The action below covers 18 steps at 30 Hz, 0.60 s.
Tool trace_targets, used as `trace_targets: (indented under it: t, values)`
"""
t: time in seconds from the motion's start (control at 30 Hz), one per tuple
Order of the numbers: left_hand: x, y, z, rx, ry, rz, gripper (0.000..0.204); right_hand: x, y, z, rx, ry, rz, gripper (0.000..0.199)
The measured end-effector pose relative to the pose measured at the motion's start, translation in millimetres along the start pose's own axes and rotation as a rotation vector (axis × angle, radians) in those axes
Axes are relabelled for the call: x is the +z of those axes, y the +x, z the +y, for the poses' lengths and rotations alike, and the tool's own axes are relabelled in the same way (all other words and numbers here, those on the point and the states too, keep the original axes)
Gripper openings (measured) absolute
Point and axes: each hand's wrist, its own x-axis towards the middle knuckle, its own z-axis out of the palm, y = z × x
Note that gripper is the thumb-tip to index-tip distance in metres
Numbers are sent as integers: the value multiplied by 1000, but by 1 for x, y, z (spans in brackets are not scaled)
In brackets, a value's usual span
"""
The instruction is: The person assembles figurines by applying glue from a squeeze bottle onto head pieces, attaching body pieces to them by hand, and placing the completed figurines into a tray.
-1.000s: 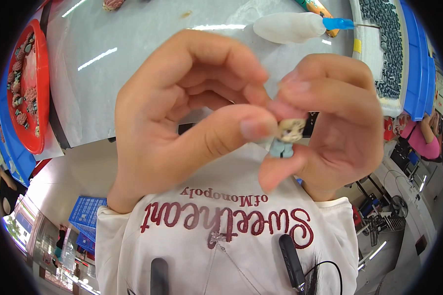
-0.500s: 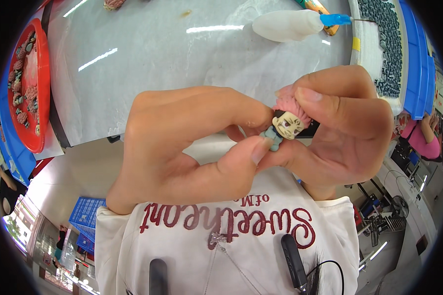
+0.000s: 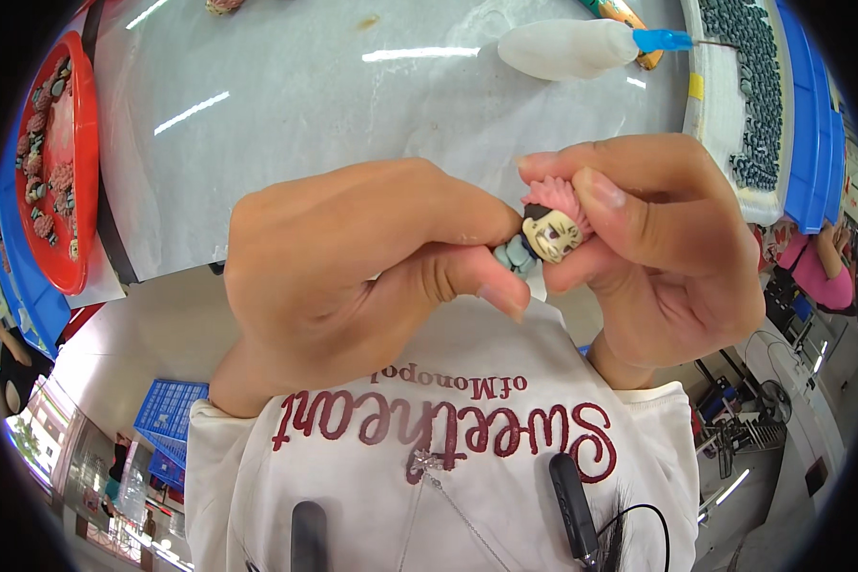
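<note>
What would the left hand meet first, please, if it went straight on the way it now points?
Most likely the small pink-haired figurine with the pale blue body, which the left hand touches; depth beyond is unclear.

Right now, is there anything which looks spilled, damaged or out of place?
A brownish smudge stands out against the pale grey tabletop, near the view's top. The white bottle lies on its side, but no puddle shows. The left hand and right hand partly cover the pink-haired figurine, so I cannot fully judge it.
</note>
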Motion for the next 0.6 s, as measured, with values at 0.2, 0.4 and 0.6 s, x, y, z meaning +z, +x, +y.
trace_targets:
  t: [0.2,0.4,0.6]
  values:
    - [1,-1,0,6,132,22,23,0,-1,3,-4,-1,6,14]
    - [1,0,2,33,274,-19,24,0,0,4,-17,-11,4,13]
    - [3,0,-1,-6,95,-17,26,0,-3,1,13,-41,20,15]
